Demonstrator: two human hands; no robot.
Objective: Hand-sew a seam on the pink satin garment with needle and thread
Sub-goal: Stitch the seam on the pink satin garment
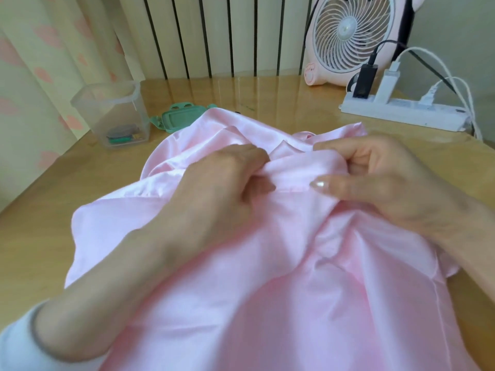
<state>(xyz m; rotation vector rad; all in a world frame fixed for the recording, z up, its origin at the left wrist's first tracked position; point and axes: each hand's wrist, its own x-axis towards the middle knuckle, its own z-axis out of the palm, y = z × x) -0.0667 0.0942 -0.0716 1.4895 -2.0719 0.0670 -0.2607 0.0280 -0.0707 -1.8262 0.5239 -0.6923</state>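
Lying bunched on the wooden table [67, 188], the pink garment [267, 263] is gripped near its far end by both hands, and its near end is draped toward the camera. A ridge of cloth is held raised between the two hands. The left hand [227, 180] is seen knuckles-up with its fingers curled under, and a fold of the cloth is pinched between fingers and thumb. The right hand [380, 180] is curled round a bunch of the same fold, with its thumb laid straight along a stitched edge, the nail pointing left. The hands are set close but are not touching. A white sleeve [16, 341] is seen at the left wrist. A clear plastic box [112, 113] with small items inside and a green lid [179, 117] are placed at far left, a pink fan [353, 36] and a white power strip [401, 113] at far right.
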